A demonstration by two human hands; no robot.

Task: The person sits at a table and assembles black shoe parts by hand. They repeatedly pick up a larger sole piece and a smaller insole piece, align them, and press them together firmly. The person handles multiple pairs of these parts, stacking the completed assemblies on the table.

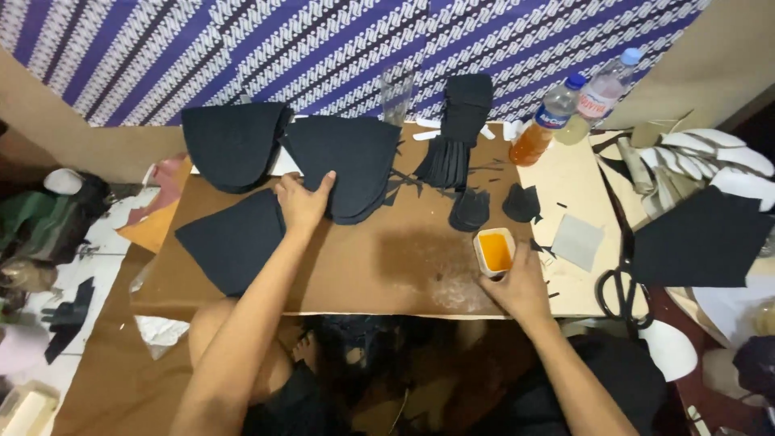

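Note:
My left hand (303, 203) rests on the edge of a stack of black curved fabric pieces (351, 161) on a brown cardboard work board (363, 270), fingers gripping the top piece. My right hand (517, 287) holds a small white tub of orange glue (494, 250) at the board's front right. Another black piece (234, 242) lies to the left of my left hand, and a further stack (232, 144) sits at the back left.
Smaller black cut pieces (456, 137) pile at the back centre. Two plastic bottles (549, 121) stand at the back right. Black scissors (617, 287), a grey square (577, 241) and a large black sheet (702, 238) lie on the right. Clutter covers the left floor.

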